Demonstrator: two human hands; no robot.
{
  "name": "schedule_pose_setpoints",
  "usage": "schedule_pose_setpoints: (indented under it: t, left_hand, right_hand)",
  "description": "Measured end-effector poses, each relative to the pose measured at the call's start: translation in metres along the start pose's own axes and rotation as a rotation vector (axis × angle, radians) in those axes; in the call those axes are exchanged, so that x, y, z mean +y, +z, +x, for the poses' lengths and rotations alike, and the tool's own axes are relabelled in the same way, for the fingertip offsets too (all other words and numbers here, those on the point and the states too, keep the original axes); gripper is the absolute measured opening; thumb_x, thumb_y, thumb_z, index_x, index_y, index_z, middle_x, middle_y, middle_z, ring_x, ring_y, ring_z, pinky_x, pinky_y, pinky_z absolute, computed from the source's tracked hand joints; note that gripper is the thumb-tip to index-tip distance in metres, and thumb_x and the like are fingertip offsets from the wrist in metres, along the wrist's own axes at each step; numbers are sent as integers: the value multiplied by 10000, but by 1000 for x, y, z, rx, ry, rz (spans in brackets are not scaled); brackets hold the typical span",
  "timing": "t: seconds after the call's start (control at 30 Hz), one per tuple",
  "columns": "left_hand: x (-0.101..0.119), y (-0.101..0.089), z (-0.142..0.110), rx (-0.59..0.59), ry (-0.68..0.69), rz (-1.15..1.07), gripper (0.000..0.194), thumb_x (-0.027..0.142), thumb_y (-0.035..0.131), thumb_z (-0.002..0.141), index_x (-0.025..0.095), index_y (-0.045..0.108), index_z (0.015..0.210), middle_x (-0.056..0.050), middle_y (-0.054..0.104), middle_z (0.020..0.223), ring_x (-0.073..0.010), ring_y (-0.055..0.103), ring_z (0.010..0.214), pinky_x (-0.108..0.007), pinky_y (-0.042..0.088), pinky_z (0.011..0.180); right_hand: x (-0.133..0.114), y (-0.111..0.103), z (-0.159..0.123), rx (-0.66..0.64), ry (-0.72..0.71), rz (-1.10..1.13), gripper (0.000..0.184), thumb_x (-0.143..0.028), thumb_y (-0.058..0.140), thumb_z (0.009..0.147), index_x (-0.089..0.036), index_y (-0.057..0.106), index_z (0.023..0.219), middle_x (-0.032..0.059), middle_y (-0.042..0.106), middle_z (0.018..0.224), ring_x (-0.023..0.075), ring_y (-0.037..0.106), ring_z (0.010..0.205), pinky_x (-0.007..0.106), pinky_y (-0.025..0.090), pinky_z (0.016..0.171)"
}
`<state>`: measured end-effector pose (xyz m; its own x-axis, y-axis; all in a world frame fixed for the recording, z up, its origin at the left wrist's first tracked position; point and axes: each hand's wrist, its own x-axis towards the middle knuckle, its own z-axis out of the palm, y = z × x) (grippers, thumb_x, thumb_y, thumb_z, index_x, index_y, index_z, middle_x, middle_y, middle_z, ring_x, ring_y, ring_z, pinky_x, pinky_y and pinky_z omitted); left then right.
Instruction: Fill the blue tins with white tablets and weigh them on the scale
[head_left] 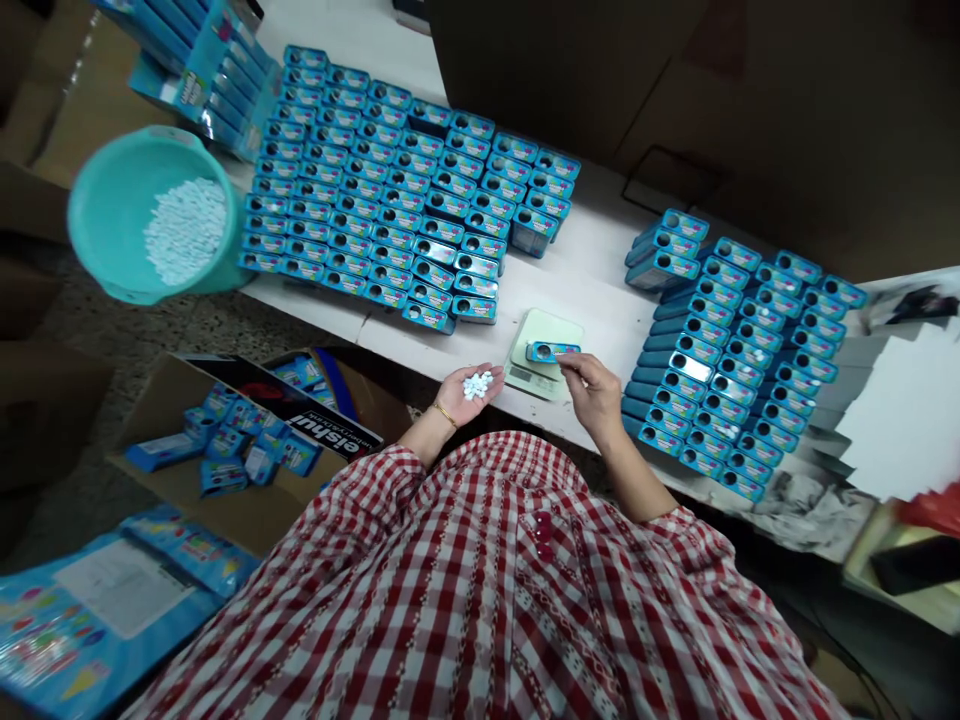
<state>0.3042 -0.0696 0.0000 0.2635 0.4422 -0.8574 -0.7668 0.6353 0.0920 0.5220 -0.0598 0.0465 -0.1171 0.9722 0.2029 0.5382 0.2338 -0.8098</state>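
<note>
My left hand [459, 398] lies palm up with a small heap of pale blue-white pellets [478, 384] cupped in it. A bangle circles that wrist. To its right, a small blue box [541, 351] with a round hole in its top stands on a pale weighing scale [523, 377]. The fingers of my right hand [596, 393] are pinched together at the box's near edge, by its right end. What lies between those fingertips is too small to make out. The scale's display faces me but its reading is not legible.
Rows of blue boxes [360, 220] cover the white table's left side; another block of boxes [712, 365] stands right. A turquoise tub [97, 225] at far left holds many pellets. Below it, a carton [172, 440] contains loose boxes. White paper sheets [907, 410] lie at far right.
</note>
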Motion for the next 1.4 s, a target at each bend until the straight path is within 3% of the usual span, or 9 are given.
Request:
schedule_pose_setpoints:
  t: [0.2, 0.43, 0.83, 1.07, 1.23, 1.4]
  left_hand:
    - [5, -10, 1, -2, 24, -23, 183, 119, 443, 767, 82, 615, 816, -134, 685, 840, -214, 648, 877, -335, 508, 807]
    - [0, -16, -1, -8, 7, -25, 182, 125, 439, 775, 87, 615, 799, -127, 686, 823, -203, 651, 859, -333, 505, 811]
    - [2, -18, -3, -1, 27, -29, 230, 127, 431, 768, 91, 620, 892, -117, 691, 819, -203, 653, 864, -342, 499, 826]
    - [8, -23, -5, 31, 44, -48, 261, 115, 423, 769, 77, 612, 945, -123, 688, 821, -201, 655, 850, -335, 508, 804]
    - [11, -26, -4, 45, 65, -67, 247, 104, 431, 763, 79, 609, 933, -127, 685, 834, -204, 648, 876, -343, 500, 827]
    - [10, -27, -3, 32, 68, -73, 237, 102, 433, 759, 77, 610, 915, -127, 683, 838, -206, 648, 876, -340, 503, 822]
  right_hand:
    - [0, -4, -15, 37, 39, -3, 168, -182, 495, 837, -227, 646, 894, 40, 673, 897, 155, 627, 862, 336, 515, 793]
    - [6, -11, -7, 105, 76, 3, 147, -209, 521, 828, -235, 653, 889, 32, 676, 891, 157, 628, 845, 338, 518, 781]
    - [11, 11, 12, -7, -30, -92, 180, -219, 477, 848, -219, 642, 922, 56, 678, 959, 168, 620, 930, 358, 507, 848]
    - [35, -20, 8, 203, 139, -160, 173, -256, 487, 827, -204, 650, 860, 53, 661, 864, 180, 614, 835, 336, 518, 693]
    - [39, -35, 12, 259, 145, -191, 158, -261, 504, 812, -199, 647, 838, 42, 654, 837, 169, 608, 805, 331, 506, 699]
    - [34, -36, 7, 251, 172, -182, 180, -287, 507, 813, -195, 631, 905, 54, 624, 886, 163, 592, 791, 331, 505, 695]
